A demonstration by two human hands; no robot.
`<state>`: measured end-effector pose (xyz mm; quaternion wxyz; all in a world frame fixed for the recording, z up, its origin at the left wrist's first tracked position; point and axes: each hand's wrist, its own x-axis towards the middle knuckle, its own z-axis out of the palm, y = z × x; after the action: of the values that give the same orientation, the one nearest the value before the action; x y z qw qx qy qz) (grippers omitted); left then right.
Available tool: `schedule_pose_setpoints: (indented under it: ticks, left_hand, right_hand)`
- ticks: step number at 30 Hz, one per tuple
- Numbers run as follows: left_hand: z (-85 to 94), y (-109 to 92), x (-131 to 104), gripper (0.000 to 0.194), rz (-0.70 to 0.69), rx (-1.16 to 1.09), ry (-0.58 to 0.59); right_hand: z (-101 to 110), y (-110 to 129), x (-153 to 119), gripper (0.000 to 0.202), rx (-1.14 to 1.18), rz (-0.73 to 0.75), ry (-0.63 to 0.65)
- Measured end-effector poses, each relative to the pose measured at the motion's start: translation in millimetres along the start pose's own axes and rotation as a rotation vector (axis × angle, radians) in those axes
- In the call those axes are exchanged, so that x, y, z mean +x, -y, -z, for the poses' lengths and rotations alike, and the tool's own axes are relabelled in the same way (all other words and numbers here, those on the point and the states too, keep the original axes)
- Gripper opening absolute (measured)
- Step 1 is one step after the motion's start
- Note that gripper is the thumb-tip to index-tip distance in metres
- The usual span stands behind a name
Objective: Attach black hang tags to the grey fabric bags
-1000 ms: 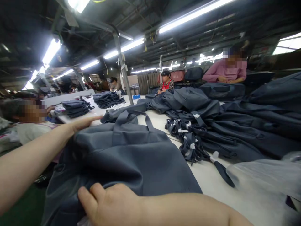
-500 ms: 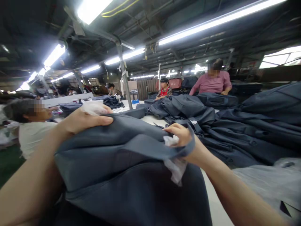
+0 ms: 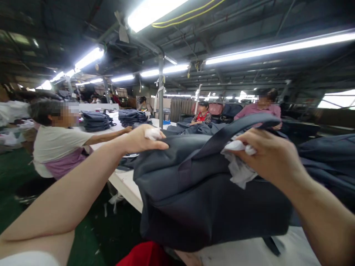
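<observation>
A large dark blue bag (image 3: pixel 210 207) hangs upright between my hands, over the edge of the white table (image 3: pixel 126 186). My left hand (image 3: pixel 144 139) grips its upper left corner, thumb on the near side, with a bit of white material at the fingers. At the upper right, my right hand (image 3: pixel 266 151) pinches a crumpled white cloth (image 3: pixel 240 168) against the bag. The bag's strap (image 3: pixel 238 127) arches up beside the right hand.
More dark blue bags (image 3: pixel 330 159) are heaped at the right. Folded stacks (image 3: pixel 95 121) lie on the far left of the table. A person in a white shirt (image 3: pixel 59 147) sits at the left; others are behind the table. A metal post (image 3: pixel 161 92) rises ahead.
The bag and both hands have shifted right in the view, and the strap now stands higher. The view has turned left, showing more of the seated person and the floor.
</observation>
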<state>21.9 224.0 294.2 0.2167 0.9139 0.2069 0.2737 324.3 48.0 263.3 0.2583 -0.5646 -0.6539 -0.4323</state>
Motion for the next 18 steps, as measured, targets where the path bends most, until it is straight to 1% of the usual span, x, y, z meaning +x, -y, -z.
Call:
schedule_pose_setpoints:
  ticks: [1,2,3,4,5,6,7,9,10,11,12,13,14,15,16,17,18]
  left_hand:
    - [-19.3,11,-1,0.037,-0.031,0.060,0.049]
    - [-38.2,21,-4,0.036,-0.062,0.129,0.070]
    - [-55.3,31,-7,0.036,-0.079,0.187,0.087]
    - [-69.5,41,-12,0.037,-0.074,0.219,0.081]
    - [-79.9,49,-18,0.039,-0.046,0.231,0.057]
    - [-86.4,57,-24,0.041,0.002,0.216,0.013]
    - [-89.2,63,-31,0.043,0.060,0.175,-0.048]
    - [-87.8,68,-45,0.048,0.174,0.051,-0.188]
    - [-86.1,66,-54,0.051,0.204,-0.006,-0.239]
    - [-85.6,61,-63,0.051,0.203,-0.036,-0.253]
    - [-87.3,54,-72,0.050,0.180,-0.025,-0.238]
    - [-92.0,45,-83,0.049,0.127,0.031,-0.191]
    - [-99.6,36,-94,0.052,0.072,0.136,-0.129]
    - [-109.6,29,-105,0.053,0.034,0.249,-0.092]
    - [-121.1,26,-117,0.048,-0.002,0.349,-0.099]
    - [-133.1,27,-129,0.037,-0.039,0.416,-0.149]
    - [-144.7,33,-140,0.032,-0.070,0.454,-0.207]
  right_hand:
    - [-17,-1,-19,0.018,-0.011,0.001,0.096]
    - [-32,0,-39,0.012,-0.006,0.009,0.200]
    - [-45,1,-59,0.011,0.005,0.008,0.258]
    - [-54,2,-79,0.011,0.005,-0.022,0.279]
    - [-59,4,-96,0.011,0.016,-0.050,0.284]
    - [-60,6,-111,0.011,0.027,-0.079,0.273]
    - [-58,8,-122,0.011,0.038,-0.099,0.261]
    - [-48,12,-137,0.011,0.053,-0.105,0.249]
    - [-44,15,-142,0.011,0.053,-0.105,0.248]
    - [-39,18,-145,0.012,0.053,-0.103,0.244]
    - [-36,21,-148,0.014,0.055,-0.105,0.239]
    - [-33,25,-150,0.015,0.063,-0.113,0.235]
    - [-31,30,-151,0.017,0.080,-0.127,0.232]
    - [-28,34,-152,0.017,0.109,-0.150,0.231]
    - [-24,39,-152,0.016,0.154,-0.186,0.228]
    - [-19,43,-152,0.015,0.220,-0.237,0.231]
    - [-12,45,-151,0.014,0.311,-0.296,0.234]
